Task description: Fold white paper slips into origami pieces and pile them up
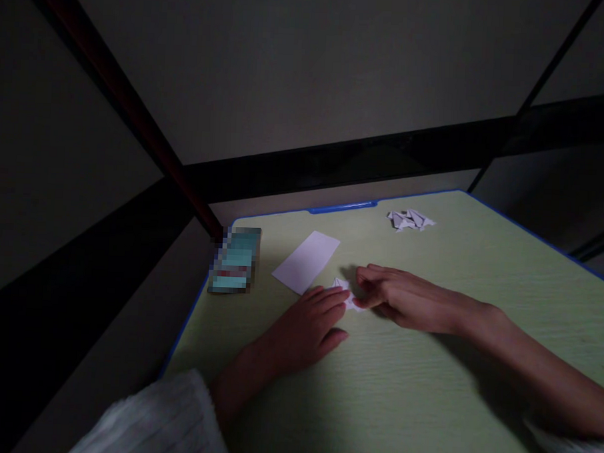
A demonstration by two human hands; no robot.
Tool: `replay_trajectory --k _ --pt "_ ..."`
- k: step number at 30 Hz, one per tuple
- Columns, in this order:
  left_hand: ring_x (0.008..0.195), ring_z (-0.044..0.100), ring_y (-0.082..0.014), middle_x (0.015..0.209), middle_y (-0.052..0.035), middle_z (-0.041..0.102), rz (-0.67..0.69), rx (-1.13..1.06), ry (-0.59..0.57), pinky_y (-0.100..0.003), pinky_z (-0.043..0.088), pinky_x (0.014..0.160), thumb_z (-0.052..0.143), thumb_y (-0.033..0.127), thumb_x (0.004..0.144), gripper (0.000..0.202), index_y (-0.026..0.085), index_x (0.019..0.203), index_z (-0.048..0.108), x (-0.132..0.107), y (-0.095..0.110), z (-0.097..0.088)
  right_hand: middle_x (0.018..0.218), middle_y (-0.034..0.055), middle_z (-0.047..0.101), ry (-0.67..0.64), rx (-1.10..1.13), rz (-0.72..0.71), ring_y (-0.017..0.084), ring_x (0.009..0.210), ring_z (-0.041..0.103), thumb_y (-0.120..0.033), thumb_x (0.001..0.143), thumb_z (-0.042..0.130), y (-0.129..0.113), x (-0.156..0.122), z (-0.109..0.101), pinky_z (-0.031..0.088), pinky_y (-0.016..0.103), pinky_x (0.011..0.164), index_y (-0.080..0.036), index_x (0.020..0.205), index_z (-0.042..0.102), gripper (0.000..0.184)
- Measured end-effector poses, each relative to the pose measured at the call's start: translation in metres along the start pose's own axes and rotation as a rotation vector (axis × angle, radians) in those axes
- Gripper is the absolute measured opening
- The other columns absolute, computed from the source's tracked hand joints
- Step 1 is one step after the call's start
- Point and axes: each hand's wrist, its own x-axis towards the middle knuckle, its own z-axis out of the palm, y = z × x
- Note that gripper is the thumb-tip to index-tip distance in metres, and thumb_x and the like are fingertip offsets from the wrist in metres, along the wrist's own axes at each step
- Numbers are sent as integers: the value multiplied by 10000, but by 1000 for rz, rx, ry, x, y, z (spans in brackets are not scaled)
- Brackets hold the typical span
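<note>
A small folded piece of white paper (348, 294) lies on the pale green table (425, 392) between my two hands. My left hand (310, 327) rests flat on the table, fingers stretched out, with its fingertips on the left edge of the folded paper. My right hand (399, 297) comes in from the right, fingers together, pressing on the paper's right side with thumb and fingertips. Most of the folded paper is hidden under the fingers.
A flat white sheet of paper (306, 260) lies just behind the hands. A pile of folded white paper pieces (410, 220) sits near the table's far edge. A teal booklet or pack (234, 260) rests at the left edge. The table has a blue rim (343, 206).
</note>
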Motion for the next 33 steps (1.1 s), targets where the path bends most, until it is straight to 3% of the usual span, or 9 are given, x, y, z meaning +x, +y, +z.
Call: replay_trajectory --k 8,13,19,23,33 --pt "1218 240 -143 1308 -89 331 -48 -94 -33 -337 211 1008 379 257 809 438 150 1223 285 -1 1 -2 711 25 452 -11 10 6 140 735 442 -11 725 416 0 0 -1 347 275 645 -146 691 611 240" --pt "1221 234 -152 1305 -81 335 -30 -72 -39 -337 204 1008 370 250 811 406 166 1207 331 -1 1 0 767 30 499 1 81 31 134 772 473 14 712 405 2 -1 1 382 267 691 -155 764 625 282" --pt "1183 299 -170 1267 -80 382 -29 -54 -14 -342 235 992 393 240 796 401 172 1189 355 1 1 0 901 70 527 98 82 120 159 852 486 22 714 375 -1 2 7 409 299 744 -147 999 558 378" --pt "1167 317 -170 1242 -77 409 -29 -56 -9 -327 246 990 406 245 790 398 164 1178 371 1 2 -3 857 93 526 101 -43 132 179 818 468 -71 778 385 -3 6 10 402 330 729 -117 955 577 265" --pt "1189 291 -157 1263 -64 395 -27 -70 -11 -319 223 1008 391 248 799 421 174 1210 342 -2 1 -4 893 84 509 54 -155 135 172 838 463 -88 796 374 -2 6 8 396 320 746 -173 1026 548 300"
